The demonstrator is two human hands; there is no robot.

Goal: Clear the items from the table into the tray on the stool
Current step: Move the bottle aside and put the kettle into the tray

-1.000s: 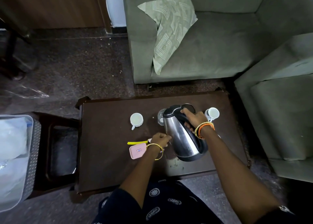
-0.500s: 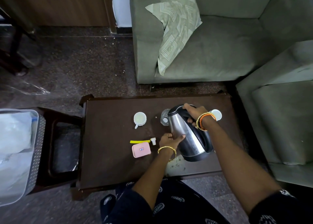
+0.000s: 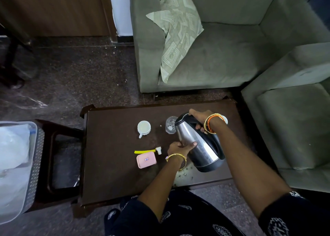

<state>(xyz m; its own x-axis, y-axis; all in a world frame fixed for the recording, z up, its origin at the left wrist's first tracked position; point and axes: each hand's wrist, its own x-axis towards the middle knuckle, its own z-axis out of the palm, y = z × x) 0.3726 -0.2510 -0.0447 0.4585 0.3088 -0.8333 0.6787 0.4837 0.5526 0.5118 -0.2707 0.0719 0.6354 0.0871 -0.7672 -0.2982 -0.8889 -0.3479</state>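
A steel kettle [image 3: 198, 146] with a black handle and base leans tilted over the dark wooden table [image 3: 110, 164]. My right hand [image 3: 200, 117] grips its handle at the top. My left hand [image 3: 178, 149] wraps against the kettle's steel side. On the table are a white cup [image 3: 144, 127], a clear glass [image 3: 170, 125] just behind the kettle, and a second white cup [image 3: 225, 118], mostly hidden by my right wrist. A pink box [image 3: 146, 159] lies left of my left hand, next to a yellow strip [image 3: 143, 151] with a small white cap [image 3: 158, 150]. The dark tray [image 3: 62, 164] sits on the stool [image 3: 44, 126] left of the table.
A clear plastic basket [image 3: 34, 164] holding plastic bags stands at the far left beside the stool. Green sofas [image 3: 223, 57] close in behind and to the right of the table. Small crumbs lie on the table under the kettle.
My left hand has moved from the table near the pink box onto the kettle's side. The kettle stays tilted in my right hand.
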